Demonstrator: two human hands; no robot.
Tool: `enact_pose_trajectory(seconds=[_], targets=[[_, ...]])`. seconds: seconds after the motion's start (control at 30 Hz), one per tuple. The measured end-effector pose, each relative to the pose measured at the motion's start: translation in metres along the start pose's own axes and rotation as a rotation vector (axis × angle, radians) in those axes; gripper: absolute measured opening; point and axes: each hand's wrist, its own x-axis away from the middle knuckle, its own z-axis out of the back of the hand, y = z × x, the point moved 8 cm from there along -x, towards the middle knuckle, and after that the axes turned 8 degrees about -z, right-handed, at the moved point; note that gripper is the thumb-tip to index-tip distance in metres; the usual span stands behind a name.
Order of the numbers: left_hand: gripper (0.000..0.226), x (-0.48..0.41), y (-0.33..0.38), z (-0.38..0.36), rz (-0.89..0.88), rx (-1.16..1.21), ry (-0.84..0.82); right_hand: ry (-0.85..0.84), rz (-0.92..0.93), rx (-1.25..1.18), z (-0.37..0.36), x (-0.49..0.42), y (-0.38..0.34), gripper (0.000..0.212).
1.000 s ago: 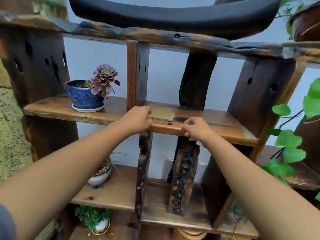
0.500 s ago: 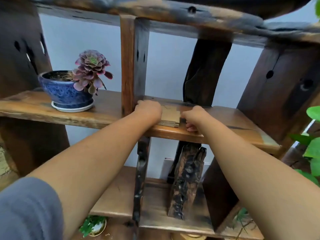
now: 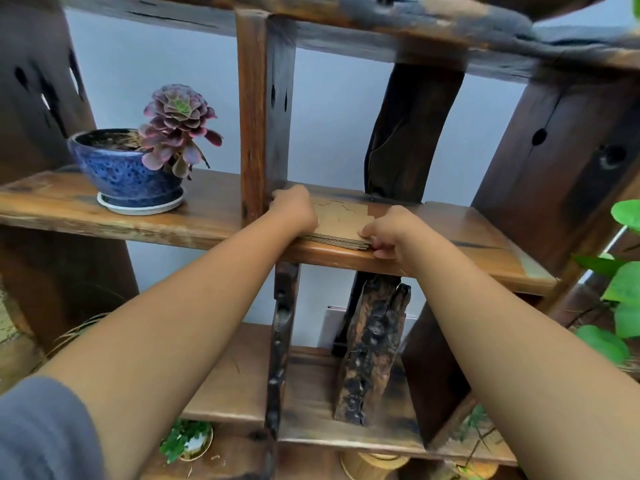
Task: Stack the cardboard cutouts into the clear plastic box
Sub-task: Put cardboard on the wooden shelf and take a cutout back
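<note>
A flat stack of brown cardboard cutouts lies on the middle wooden shelf, close to its front edge. My left hand rests on the stack's left side, next to the upright post. My right hand pinches the stack's front right corner, thumb on top and fingers at the layered edge. Both hands touch the stack, which lies flat on the shelf. No clear plastic box is in view.
A blue ceramic pot with a purple succulent stands on the shelf to the left. An upright wooden post rises just left of the stack. Green leaves hang at the right. Lower shelves hold small potted plants.
The view has come closer to the shelf. My right hand moved from the shelf's front edge onto the stack's right corner, and my left hand stays on its left side.
</note>
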Motion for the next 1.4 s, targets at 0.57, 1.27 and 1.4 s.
enact_pose_trajectory(seconds=[0.57, 1.27, 1.4], targets=[[0.076, 0.113, -0.002, -0.040, -0.102, 0.856, -0.037, 0.089, 0.056, -0.514, 0.029, 0.135, 0.087, 0.013], [0.055, 0.487, 0.101, -0.176, -0.481, 0.843, -0.727, 0.598, -0.224, -0.434, 0.062, 0.493, 0.428, 0.032], [0.065, 0.572, 0.145, -0.194, -0.608, 0.781, -0.879, 0.700, -0.238, -0.425, 0.079, 0.579, 0.482, 0.055]])
